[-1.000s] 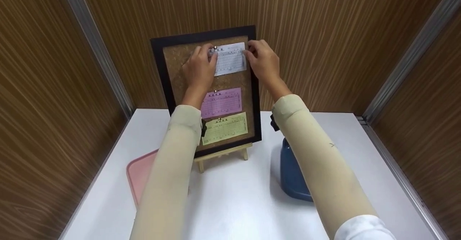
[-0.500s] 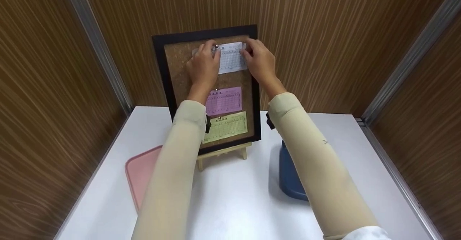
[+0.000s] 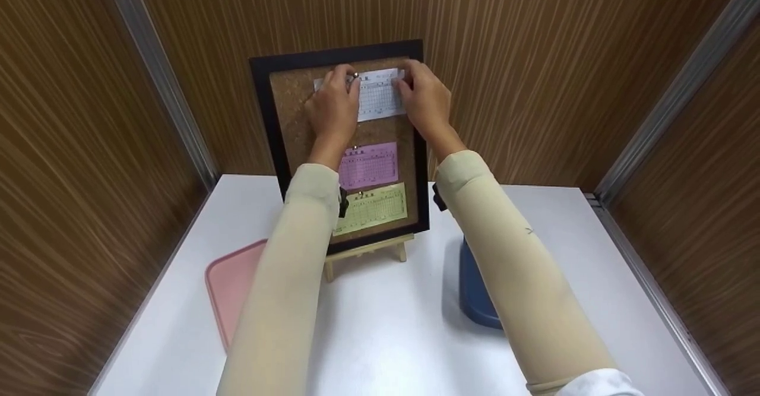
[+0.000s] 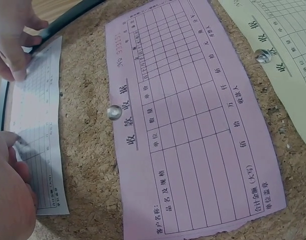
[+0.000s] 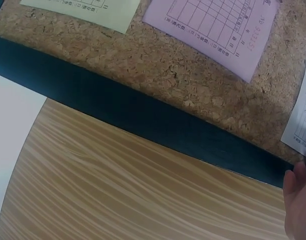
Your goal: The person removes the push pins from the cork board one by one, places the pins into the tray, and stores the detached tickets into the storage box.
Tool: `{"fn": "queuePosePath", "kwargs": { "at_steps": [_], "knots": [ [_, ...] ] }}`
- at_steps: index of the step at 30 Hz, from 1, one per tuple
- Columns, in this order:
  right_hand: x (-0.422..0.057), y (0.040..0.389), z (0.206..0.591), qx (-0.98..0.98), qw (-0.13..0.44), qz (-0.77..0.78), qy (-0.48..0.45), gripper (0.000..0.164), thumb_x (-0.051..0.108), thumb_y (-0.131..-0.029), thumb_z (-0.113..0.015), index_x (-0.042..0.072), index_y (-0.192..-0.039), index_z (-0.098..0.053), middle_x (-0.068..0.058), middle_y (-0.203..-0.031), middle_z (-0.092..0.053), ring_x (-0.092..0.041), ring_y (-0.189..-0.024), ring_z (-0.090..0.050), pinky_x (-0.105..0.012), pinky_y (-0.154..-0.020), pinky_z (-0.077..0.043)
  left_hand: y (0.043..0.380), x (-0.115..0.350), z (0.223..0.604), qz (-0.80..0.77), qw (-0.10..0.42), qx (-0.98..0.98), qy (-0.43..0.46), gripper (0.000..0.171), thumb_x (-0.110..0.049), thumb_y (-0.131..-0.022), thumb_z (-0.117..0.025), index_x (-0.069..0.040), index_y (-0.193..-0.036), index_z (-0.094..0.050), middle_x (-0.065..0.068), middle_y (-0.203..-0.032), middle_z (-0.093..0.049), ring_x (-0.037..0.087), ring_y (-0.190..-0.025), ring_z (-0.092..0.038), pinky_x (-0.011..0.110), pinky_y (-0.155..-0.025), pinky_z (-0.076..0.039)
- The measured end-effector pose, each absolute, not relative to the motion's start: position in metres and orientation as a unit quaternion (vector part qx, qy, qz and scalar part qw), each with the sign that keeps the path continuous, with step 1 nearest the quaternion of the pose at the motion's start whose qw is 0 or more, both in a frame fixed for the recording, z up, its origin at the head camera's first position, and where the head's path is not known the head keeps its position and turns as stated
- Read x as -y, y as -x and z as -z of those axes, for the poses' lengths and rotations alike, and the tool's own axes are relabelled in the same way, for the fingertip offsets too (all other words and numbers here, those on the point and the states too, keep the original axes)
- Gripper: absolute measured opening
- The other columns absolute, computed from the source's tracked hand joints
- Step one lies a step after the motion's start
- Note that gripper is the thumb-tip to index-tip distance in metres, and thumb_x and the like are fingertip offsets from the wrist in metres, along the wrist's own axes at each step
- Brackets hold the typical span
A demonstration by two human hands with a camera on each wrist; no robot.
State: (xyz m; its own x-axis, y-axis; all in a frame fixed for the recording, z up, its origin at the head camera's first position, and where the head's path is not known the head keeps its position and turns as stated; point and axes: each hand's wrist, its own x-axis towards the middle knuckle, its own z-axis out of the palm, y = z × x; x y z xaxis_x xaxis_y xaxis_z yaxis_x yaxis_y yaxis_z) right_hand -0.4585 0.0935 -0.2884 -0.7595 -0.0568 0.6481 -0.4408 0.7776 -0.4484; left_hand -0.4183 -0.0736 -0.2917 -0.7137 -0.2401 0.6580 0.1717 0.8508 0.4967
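A framed corkboard [image 3: 297,105] leans on a small wooden easel [image 3: 380,246]. Across its top lies a white receipt slip [image 3: 380,96], partly covered by both hands. My left hand [image 3: 333,106] has its thumb and index finger around a silver thumbtack [image 3: 356,75] at the slip's top edge. With curled fingers, my right hand [image 3: 428,96] pinches the slip's upper right corner, thumb on its front. Lower down, a pink receipt slip [image 4: 183,120] and a yellow receipt slip [image 3: 380,207] hang from tacks of their own.
A pink tray [image 3: 234,289] lies on the white table [image 3: 380,336] to the left, partly behind the left sleeve. At the right, the other sleeve partly hides a blue container [image 3: 478,295]. Wood-grain walls [image 3: 504,57] close in the back and sides.
My right hand has moved left from the slip's right edge to over its corner. The left hand has shifted slightly; the slip's left corner now shows beside it.
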Motion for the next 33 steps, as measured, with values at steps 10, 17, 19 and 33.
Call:
{"fn": "queuePosePath", "kwargs": {
  "at_steps": [10,17,19,33],
  "knots": [
    [-0.0935,0.4601,0.2919,0.885,0.319,-0.305,-0.151,0.031,0.034,-0.1,-0.062,0.024,-0.129,-0.062,0.002,-0.104,-0.065,-0.011,-0.087,-0.057,-0.032,-0.078,-0.047,0.4169,0.0715,0.2929,0.283,0.376,0.882,-0.02,0.024,-0.039,-0.103,-0.056,-0.026,-0.12,-0.067,-0.004,-0.109,-0.071,0.015,-0.088,-0.066,0.039,-0.073,-0.049],
    [-0.0915,0.4594,0.2895,0.885,0.312,-0.298,-0.175,0.029,0.032,-0.101,-0.061,0.022,-0.128,-0.063,0.0,-0.105,-0.065,-0.012,-0.089,-0.058,-0.033,-0.081,-0.048,0.4165,0.071,0.2923,0.283,0.373,0.884,-0.025,0.025,-0.04,-0.103,-0.055,-0.027,-0.122,-0.066,-0.005,-0.11,-0.072,0.015,-0.088,-0.066,0.038,-0.074,-0.049],
    [-0.0906,0.459,0.2894,0.885,0.314,-0.295,-0.175,0.027,0.032,-0.102,-0.06,0.022,-0.126,-0.063,-0.001,-0.103,-0.064,-0.012,-0.088,-0.058,-0.033,-0.079,-0.047,0.4163,0.0709,0.2917,0.286,0.371,0.883,-0.026,0.025,-0.04,-0.103,-0.055,-0.027,-0.122,-0.066,-0.005,-0.109,-0.071,0.015,-0.088,-0.065,0.038,-0.074,-0.049],
    [-0.0889,0.4597,0.2902,0.886,0.329,-0.277,-0.176,0.022,0.032,-0.101,-0.062,0.018,-0.116,-0.068,-0.004,-0.101,-0.063,-0.016,-0.088,-0.061,-0.035,-0.076,-0.048,0.4163,0.0693,0.291,0.294,0.359,0.885,-0.038,0.024,-0.041,-0.103,-0.055,-0.029,-0.121,-0.066,-0.006,-0.107,-0.07,0.013,-0.085,-0.063,0.037,-0.074,-0.048]
  ]
}}
